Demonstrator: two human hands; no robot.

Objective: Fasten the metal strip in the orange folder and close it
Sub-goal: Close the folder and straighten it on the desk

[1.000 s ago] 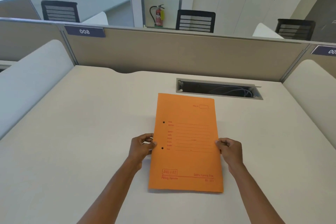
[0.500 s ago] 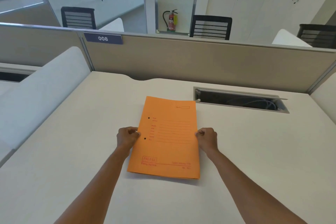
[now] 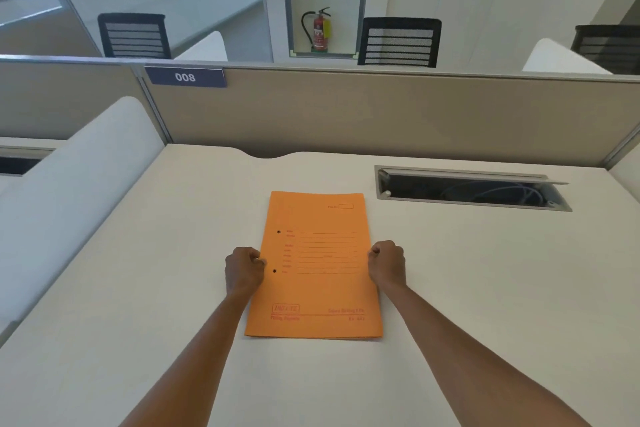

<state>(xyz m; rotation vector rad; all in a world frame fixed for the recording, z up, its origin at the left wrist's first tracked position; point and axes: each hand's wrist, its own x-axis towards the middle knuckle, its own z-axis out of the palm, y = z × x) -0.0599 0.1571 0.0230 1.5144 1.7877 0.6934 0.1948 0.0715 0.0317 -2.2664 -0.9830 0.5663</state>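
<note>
The orange folder (image 3: 317,267) lies closed and flat on the white desk (image 3: 138,305), its printed cover up and two punched holes near its left edge. My left hand (image 3: 244,269) is curled at the folder's left edge beside the holes, fingers pinching that edge. My right hand (image 3: 387,262) is curled at the right edge at the same height, fingers on the edge. The metal strip is hidden inside the folder.
An open cable slot (image 3: 471,189) with wires sits in the desk at the back right. A beige partition (image 3: 346,114) with a "008" label (image 3: 185,77) closes off the far side. White side dividers stand left and right.
My head has lifted and shifted, so the folder appears farther away. Both hands stay at the folder's left and right edges, and the folder stays closed on the desk.
</note>
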